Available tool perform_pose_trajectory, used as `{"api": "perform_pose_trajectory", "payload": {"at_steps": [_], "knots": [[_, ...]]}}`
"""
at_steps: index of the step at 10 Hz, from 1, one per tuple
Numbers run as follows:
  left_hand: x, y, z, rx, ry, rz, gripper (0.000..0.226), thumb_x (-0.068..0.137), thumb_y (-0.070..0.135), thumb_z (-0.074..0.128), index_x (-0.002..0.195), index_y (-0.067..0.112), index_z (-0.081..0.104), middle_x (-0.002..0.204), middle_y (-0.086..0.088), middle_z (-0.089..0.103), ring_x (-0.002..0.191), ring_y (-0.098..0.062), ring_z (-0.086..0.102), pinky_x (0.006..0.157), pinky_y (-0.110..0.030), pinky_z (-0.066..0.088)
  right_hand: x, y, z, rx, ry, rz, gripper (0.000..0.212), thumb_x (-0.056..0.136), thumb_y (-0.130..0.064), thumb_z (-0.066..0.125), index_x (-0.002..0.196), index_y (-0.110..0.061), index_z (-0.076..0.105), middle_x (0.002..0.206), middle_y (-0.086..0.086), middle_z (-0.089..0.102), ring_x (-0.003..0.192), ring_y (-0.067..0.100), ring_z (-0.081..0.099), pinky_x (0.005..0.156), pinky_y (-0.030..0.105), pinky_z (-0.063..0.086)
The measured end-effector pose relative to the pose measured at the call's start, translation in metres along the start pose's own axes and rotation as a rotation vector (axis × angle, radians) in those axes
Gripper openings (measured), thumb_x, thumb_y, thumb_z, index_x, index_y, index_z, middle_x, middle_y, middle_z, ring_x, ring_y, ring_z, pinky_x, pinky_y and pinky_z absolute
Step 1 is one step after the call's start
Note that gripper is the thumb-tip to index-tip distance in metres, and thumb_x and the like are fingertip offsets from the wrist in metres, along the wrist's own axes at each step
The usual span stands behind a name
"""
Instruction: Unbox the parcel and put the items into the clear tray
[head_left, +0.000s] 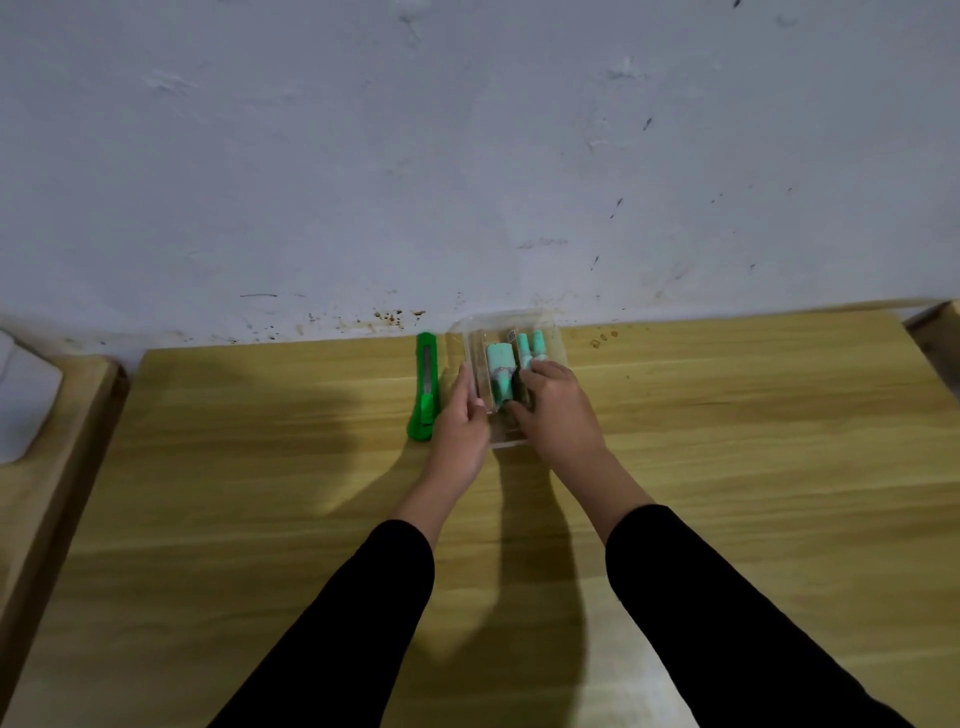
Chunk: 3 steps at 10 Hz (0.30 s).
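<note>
The wooden desk (727, 467) carries everything; no parcel box is in view on it. The clear tray (558, 338) sits by the wall and already holds several teal items (501, 364), one broad, two slim and upright-looking at the far end. It is light and shallow, so a push from either side could slide or tip it and spill the load. The right hand (558, 410) reaches in, fingers curled over the items; whether they grip one I cannot tell. The left hand (460, 431) steadies the tray's left wall, fingers loosely open. A green utility knife (426, 387) lies just beside the tray.
</note>
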<state>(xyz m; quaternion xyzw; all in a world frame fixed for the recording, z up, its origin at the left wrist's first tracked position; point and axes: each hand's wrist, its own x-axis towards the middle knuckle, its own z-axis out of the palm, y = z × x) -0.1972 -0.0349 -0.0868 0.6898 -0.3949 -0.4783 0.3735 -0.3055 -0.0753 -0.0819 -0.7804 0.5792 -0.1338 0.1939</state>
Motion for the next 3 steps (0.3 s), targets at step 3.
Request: {"api": "perform_pose_trajectory", "payload": {"at_steps": [3], "knots": [[-0.060, 0.031, -0.039, 0.574, -0.088, 0.097, 0.058, 0.101, 0.029, 0.032, 0.151, 0.020, 0.004, 0.159, 0.000, 0.002, 0.146, -0.023, 0.009, 0.115, -0.035, 0.017, -0.042, -0.016, -0.040, -0.149, -0.220, 0.062, 0.035, 0.090, -0.018, 0.048, 0.125, -0.014, 0.050, 0.125, 0.006, 0.055, 0.111, 0.024, 0.056, 0.083, 0.034, 0.051]]}}
